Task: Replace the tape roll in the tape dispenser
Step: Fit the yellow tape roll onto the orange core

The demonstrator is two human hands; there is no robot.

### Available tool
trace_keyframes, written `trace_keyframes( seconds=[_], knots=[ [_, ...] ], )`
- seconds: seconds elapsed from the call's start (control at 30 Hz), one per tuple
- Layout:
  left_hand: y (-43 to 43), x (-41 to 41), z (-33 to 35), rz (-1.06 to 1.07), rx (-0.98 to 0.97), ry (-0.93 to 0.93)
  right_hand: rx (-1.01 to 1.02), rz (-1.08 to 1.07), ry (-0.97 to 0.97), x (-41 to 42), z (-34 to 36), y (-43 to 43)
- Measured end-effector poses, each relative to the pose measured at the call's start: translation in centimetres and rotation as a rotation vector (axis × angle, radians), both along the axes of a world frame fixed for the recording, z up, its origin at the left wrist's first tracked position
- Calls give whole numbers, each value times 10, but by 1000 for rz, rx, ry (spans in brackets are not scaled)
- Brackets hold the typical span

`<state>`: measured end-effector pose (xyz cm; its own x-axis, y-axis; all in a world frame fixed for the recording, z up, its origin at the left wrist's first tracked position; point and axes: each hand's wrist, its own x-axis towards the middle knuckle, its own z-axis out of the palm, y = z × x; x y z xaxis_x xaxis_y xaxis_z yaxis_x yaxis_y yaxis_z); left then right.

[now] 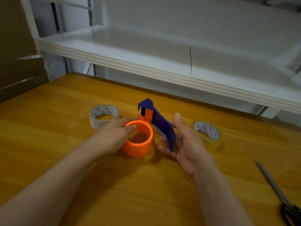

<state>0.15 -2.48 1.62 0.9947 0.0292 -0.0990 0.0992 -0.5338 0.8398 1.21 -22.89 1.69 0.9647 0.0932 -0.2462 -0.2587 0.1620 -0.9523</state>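
An orange and blue tape dispenser (141,141) is held just above the wooden table (130,185). Its orange hub ring carries no roll. My left hand (112,136) grips the orange ring from the left, index finger on its rim. My right hand (184,142) cups the curved blue handle (164,128) from the right, fingers under its lower end. A clear tape roll (104,115) lies flat behind my left hand. A yellowish tape roll (207,134) lies flat just right of my right hand.
Scissors (280,193) with black handles lie near the table's right edge. A white shelf (146,66) overhangs the far side of the table. Cardboard (17,62) stands at the far left.
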Motion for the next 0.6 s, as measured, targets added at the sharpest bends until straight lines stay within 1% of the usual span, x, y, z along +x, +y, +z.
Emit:
trace_keyframes(
  seconds=[0.07, 0.23, 0.33, 0.43, 0.6],
  knots=[
    [0, 3, -2, 14, 35, -15, -84, -9, -80, -2, 1, 0],
    [-1, 10, -12, 54, 149, -60, -293, -61, -209, -1, -6, 6],
    [-1, 15, -16, 81, 175, -108, -337, -97, -263, 1, -11, 8],
    [-3, 19, -18, 107, 167, -137, -376, -135, -276, 3, -12, 9],
    [-2, 21, -21, 152, 80, -175, -537, -214, -324, 2, -14, 12]
  ],
)
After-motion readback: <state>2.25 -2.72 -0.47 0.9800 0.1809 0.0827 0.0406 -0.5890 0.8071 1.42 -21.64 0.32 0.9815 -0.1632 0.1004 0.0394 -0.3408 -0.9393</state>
